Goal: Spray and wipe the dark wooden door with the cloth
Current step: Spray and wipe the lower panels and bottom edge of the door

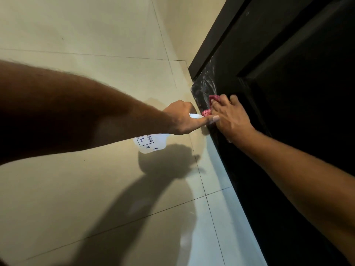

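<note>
Pressing with spread fingers, the right hand (228, 118) pins the soft, limp cloth (213, 97) against the wet-streaked door (288, 93). The left hand (182, 120) grips the probably light spray bottle (151, 144) by its neck.

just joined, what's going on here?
A person is cleaning the lower part of the dark door. The right hand presses a red cloth against it, next to wet streaks. The left hand holds a white spray bottle beside the cloth, above the tiled floor.
</note>
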